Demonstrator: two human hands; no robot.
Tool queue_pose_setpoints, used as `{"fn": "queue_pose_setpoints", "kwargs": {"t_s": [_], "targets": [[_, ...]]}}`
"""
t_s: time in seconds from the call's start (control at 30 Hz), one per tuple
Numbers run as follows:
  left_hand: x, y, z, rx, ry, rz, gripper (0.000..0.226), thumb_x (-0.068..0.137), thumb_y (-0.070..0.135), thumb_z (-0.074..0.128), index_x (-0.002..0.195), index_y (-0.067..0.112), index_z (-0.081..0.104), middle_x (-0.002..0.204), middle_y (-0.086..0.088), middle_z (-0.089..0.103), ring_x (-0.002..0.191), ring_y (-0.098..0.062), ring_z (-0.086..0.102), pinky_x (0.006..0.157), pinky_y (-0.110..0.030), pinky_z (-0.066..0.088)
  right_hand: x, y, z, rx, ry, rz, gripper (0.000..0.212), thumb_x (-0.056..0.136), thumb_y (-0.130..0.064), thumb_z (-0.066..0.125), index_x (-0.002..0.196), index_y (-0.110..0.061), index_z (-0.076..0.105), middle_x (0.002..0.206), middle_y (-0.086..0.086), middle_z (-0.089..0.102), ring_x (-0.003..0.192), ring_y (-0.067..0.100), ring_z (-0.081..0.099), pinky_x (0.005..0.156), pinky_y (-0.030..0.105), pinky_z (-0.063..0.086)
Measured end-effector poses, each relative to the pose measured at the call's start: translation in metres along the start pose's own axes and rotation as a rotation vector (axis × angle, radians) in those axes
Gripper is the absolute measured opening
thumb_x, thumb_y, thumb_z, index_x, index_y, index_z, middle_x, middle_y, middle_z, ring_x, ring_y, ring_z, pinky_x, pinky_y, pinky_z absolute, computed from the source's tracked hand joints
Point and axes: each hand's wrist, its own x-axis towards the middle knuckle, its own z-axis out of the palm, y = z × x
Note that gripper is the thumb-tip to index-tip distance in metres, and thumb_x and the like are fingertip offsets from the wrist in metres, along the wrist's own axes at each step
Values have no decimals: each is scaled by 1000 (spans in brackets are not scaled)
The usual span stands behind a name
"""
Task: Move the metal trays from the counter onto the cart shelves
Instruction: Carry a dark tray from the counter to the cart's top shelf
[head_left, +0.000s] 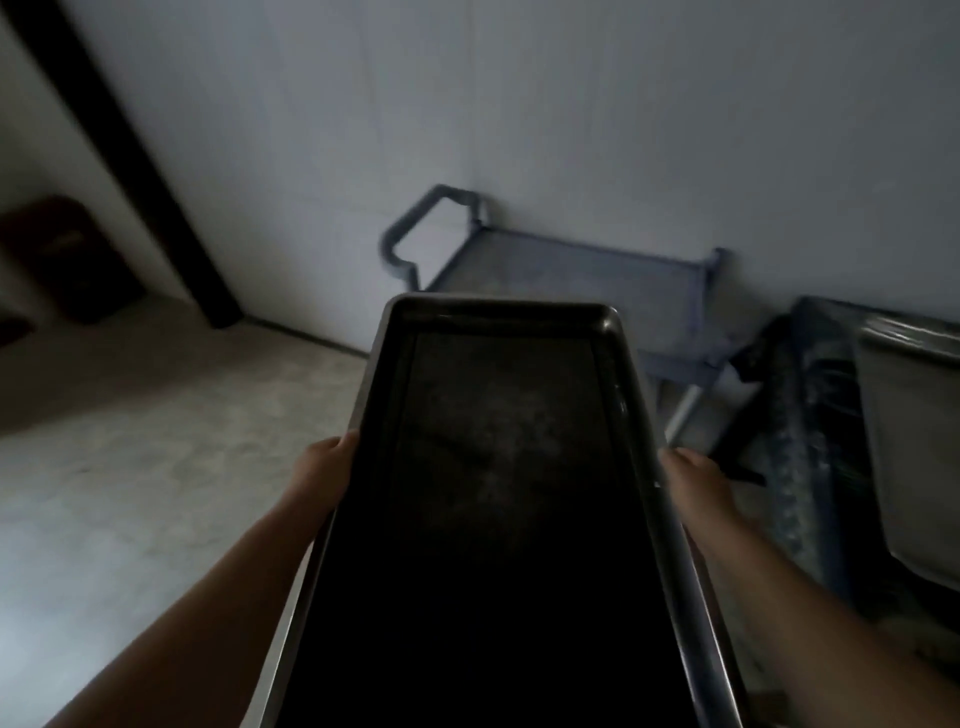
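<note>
The room is dim, with a pale wall (571, 104) at the back and a grey floor (156, 441) below it. A dark beam (130, 156) leans across the wall on the left, and a blurry brown thing (67, 254) sits in the far left corner — too fuzzy to tell what it is.

A long metal tray (498, 493) fills the middle of the view. It is dark inside, with a raised rim all the way round, and it is up in the air, pointing away from the person. The left hand (324, 478) grips the left long edge, with the thumb curled over the rim. The right hand (696, 483) holds the right long edge; its fingers go under the tray, so how they lie cannot be told.

Past the far end of the tray stands a blue cart (597, 270), close against the wall. Its top shelf is flat and bare, and a bent handle sticks up at its left end.

On the right sits a big grey tub (909, 415) — beside it, something wrapped in shiny dark plastic (810, 467).
</note>
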Motion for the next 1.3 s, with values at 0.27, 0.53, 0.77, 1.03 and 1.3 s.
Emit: {"fn": "queue_pose_setpoints", "kwargs": {"t_s": [0.27, 0.53, 0.77, 1.03, 1.3], "targets": [[63, 62, 54, 135, -155, 82, 47, 94, 49, 48, 82, 14, 76, 79, -14, 74, 78, -34, 70, 78, -50, 57, 39, 19, -24, 122, 85, 138, 28, 97, -27, 46, 71, -19, 54, 71, 4, 53, 73, 22, 52, 65, 34, 36], [100, 89, 75, 117, -147, 28, 44, 93, 50, 49, 82, 16, 75, 79, -12, 75, 79, -31, 71, 82, -52, 58, 95, 1, -24, 70, 63, 168, 29, 96, -32, 45, 75, -17, 59, 79, 10, 61, 74, 23, 58, 60, 30, 40], [164, 105, 90, 101, -186, -14, 45, 96, 48, 49, 85, 12, 73, 83, -18, 73, 80, -33, 71, 78, -47, 57, 160, -19, -1, -16, 58, 174, 27, 96, -30, 44, 79, -15, 59, 74, 3, 57, 67, 16, 52, 53, 27, 34], [292, 146, 114, 63, -242, -51, 39, 96, 47, 49, 96, 13, 69, 92, -13, 74, 86, -29, 71, 88, -50, 56, 286, -73, 33, -45, 87, 158, 36, 96, -27, 43, 76, 0, 55, 75, 15, 56, 66, 23, 50, 58, 30, 32], [374, 166, 127, 59, -197, -133, 32, 97, 38, 54, 100, 8, 67, 99, -17, 73, 88, -30, 71, 87, -49, 57, 393, -110, 66, -275, -32, 141, 34, 95, -30, 40, 65, -18, 50, 68, 0, 51, 63, 14, 46, 53, 28, 31]]}}
